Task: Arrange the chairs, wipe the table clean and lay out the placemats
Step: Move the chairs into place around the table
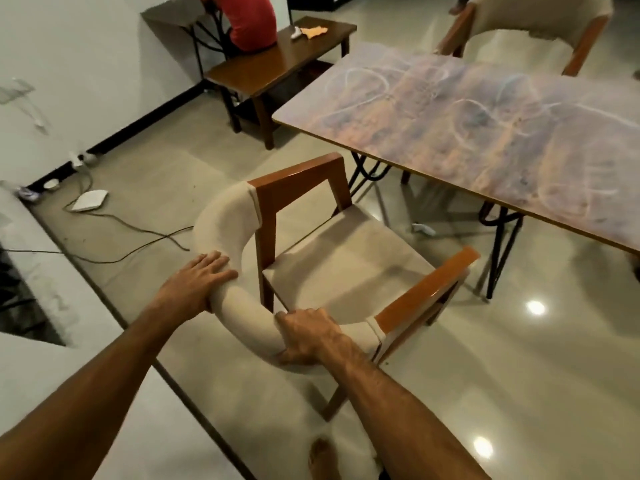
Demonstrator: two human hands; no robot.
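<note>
A wooden armchair [346, 251] with a beige seat and a curved padded backrest stands just in front of me, facing the table. My left hand [197, 280] grips the left part of the backrest, fingers over the top. My right hand [311, 336] grips its right part near the orange-brown armrest. The table [485, 140] at the upper right has a brownish top smeared with chalky swirls. A second matching chair [540, 26] stands at the table's far side.
A dark wooden bench [277, 67] near the wall carries an orange cloth [313, 31] and a white object; a person in a red shirt sits on it. Cables and a white device [88, 200] lie on the floor at left. My bare foot [322, 455] shows below.
</note>
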